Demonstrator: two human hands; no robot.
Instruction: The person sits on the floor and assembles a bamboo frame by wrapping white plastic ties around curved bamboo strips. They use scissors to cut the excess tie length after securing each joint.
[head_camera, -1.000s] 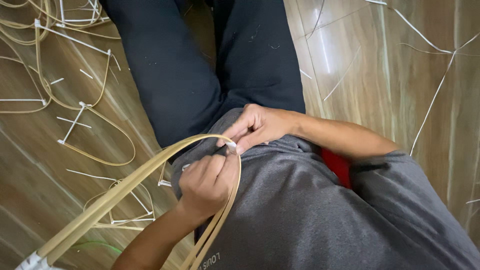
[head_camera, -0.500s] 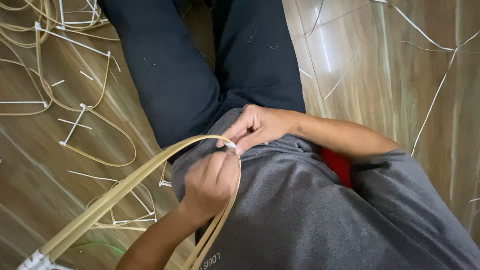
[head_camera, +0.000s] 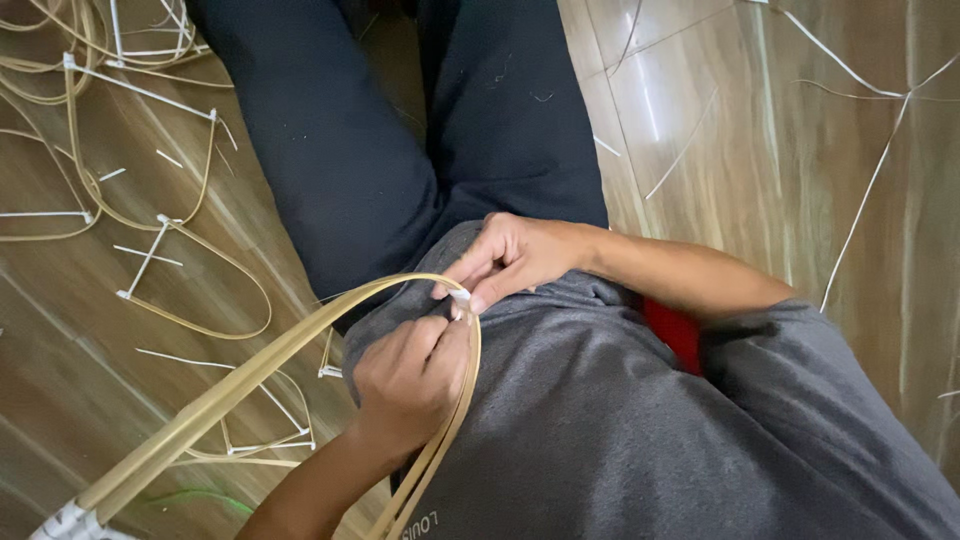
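I look down at my lap, dark trousers and a grey shirt. My left hand (head_camera: 410, 385) grips a bundle of thin tan cane strips (head_camera: 250, 375) bent into a tight loop, the bend lying against my fingers. My right hand (head_camera: 510, 258) pinches a small white tie piece (head_camera: 461, 296) at the top of the bend, fingertips touching the left hand's. The strips run down to the lower left, where they end in a white wrapped tip (head_camera: 70, 522).
On the wooden floor (head_camera: 700, 120) to my left lie several bent cane loops with white ties (head_camera: 170, 230). Loose thin white strips (head_camera: 870, 190) lie on the floor to my right. A green strand (head_camera: 190, 495) lies at lower left.
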